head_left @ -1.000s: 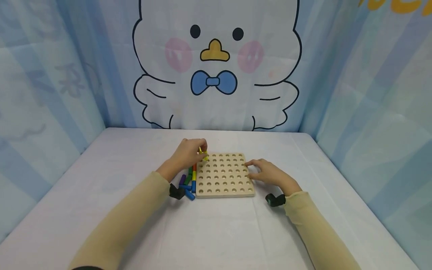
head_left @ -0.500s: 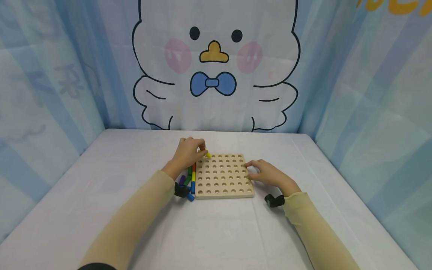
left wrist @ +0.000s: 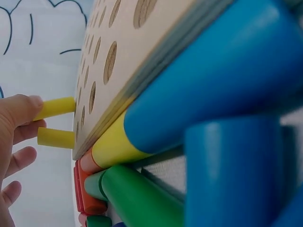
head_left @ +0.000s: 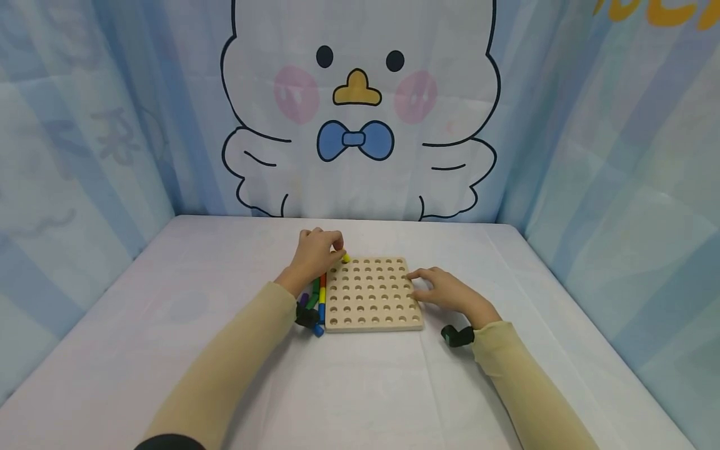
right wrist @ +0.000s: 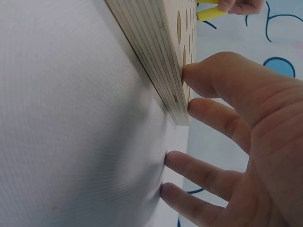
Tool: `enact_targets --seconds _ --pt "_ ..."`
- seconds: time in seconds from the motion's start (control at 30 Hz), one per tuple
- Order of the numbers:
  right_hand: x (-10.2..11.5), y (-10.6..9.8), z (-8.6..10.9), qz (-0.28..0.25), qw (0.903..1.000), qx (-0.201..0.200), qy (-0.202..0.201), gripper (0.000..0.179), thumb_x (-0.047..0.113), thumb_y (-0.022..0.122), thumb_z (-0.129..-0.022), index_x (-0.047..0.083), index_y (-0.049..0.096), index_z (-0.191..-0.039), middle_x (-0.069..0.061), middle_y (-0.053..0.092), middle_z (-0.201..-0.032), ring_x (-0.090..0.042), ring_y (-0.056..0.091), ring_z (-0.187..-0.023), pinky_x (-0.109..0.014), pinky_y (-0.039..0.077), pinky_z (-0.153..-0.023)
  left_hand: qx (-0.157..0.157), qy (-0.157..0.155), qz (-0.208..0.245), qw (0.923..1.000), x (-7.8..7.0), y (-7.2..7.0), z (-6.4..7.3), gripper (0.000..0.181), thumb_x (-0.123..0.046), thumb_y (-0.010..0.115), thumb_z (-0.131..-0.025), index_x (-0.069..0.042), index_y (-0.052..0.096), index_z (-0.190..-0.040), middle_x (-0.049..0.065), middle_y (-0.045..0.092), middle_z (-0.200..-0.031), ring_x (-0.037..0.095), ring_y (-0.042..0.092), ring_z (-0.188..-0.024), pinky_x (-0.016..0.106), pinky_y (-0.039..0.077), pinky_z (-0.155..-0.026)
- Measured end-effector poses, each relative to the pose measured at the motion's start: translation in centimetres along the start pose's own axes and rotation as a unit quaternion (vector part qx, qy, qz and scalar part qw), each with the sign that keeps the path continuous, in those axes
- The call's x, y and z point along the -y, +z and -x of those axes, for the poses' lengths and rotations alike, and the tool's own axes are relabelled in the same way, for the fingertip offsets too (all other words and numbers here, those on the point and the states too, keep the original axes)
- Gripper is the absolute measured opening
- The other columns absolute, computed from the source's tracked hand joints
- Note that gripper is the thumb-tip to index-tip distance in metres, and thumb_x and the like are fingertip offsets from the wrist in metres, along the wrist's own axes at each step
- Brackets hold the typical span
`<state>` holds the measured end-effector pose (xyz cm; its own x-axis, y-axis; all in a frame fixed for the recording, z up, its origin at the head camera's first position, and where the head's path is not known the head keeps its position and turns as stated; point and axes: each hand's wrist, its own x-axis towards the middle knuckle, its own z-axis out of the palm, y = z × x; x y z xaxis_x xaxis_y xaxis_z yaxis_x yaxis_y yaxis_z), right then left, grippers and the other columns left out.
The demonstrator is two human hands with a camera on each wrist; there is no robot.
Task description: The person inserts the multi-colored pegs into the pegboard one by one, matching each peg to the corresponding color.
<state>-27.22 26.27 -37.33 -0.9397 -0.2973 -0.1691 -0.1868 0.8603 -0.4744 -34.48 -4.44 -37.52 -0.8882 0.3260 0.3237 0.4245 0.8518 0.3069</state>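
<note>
In the head view my left hand [head_left: 315,253] is over the far left corner of a wooden pegboard [head_left: 374,327] full of round holes. Its thumb and forefinger pinch a yellow peg [left wrist: 57,107], whose end meets the board's face; whether it is in a hole cannot be told. Beside it a second yellow peg [left wrist: 56,138] stands upright at the corner, close to the fingers. My right hand [head_left: 447,290] rests at the board's right edge. In the right wrist view its thumb and forefinger touch the board, and two other fingertips touch the cloth.
Along the board's left side lie loose pegs: a blue peg [left wrist: 208,75], a yellow peg [left wrist: 118,139], a green peg [left wrist: 139,194], a purple peg [head_left: 304,299] and red ones. White cloth covers the table [head_left: 371,394]. A printed curtain [head_left: 360,181] hangs behind.
The left hand has shifted slightly, and the yellow peg it pinches has come down to the board beside the corner peg. The right hand stays at the board's edge.
</note>
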Motion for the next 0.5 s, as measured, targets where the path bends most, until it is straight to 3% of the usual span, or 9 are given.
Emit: enact_targets --seconds 0.5 --pt "-0.34 0.16 -0.01 0.011 0.9998 0.0 -0.016 0.052 0.035 0.065 -0.1 0.014 0.056 -0.147 -0.028 0.044 -0.154 -0.046 0.045 -0.14 -0.062 0.038 -0.113 0.017 0.021 -0.006 0.9996 -0.44 -0.27 0.04 0.01 -0.024 0.071 -0.1 -0.018 0.064 -0.094 -0.001 0.071 -0.096 0.024 0.051 -0.095 0.052 0.035 -0.103"
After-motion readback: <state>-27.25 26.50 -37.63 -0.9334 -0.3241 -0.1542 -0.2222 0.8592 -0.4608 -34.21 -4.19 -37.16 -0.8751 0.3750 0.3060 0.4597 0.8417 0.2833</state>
